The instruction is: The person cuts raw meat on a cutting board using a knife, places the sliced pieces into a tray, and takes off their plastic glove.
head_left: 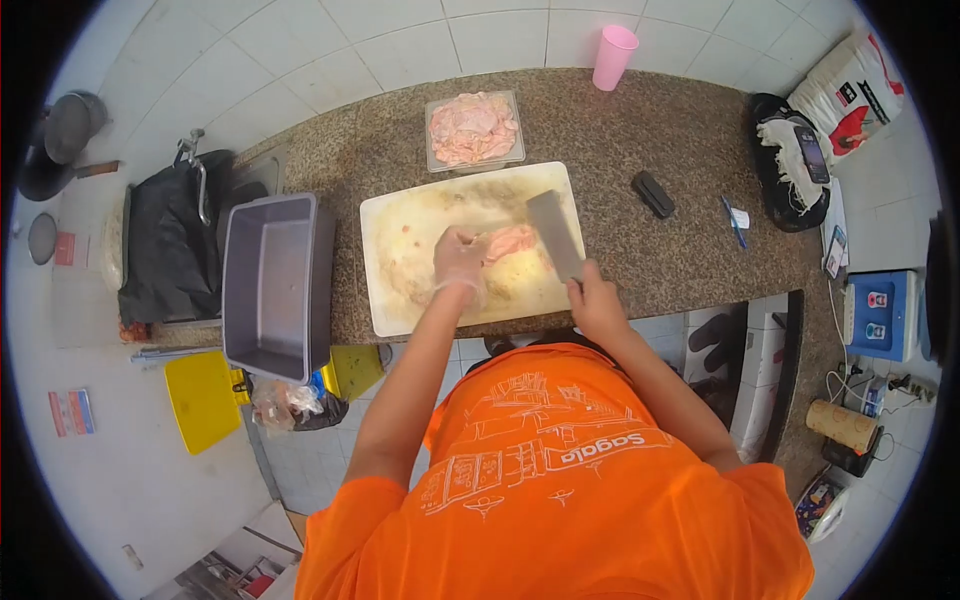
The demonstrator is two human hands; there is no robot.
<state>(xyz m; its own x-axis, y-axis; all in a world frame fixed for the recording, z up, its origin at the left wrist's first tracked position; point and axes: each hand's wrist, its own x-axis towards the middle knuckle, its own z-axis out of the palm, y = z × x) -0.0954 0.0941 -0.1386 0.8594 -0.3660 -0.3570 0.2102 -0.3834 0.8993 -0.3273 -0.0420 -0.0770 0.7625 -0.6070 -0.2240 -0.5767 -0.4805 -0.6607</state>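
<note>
On the stone counter lies a stained white cutting board [410,285] with a piece of pale pink raw meat [511,243] on it. My left hand [459,262], in a clear plastic glove, has its fingers closed on the left end of the meat. A cleaver [556,236] with a wide blade is in my right hand [597,303], its fingers wrapped round the handle. The blade is just right of the meat, over the board's right part. Behind the board, a clear tray [476,166] holds a pile of raw meat [474,128].
An empty grey tub [318,285] stands left of the board, beside a black-covered sink area [172,235]. A pink cup [614,58] stands at the back. Further right are a black case [653,194], a blue pen [735,222] and a phone [811,155].
</note>
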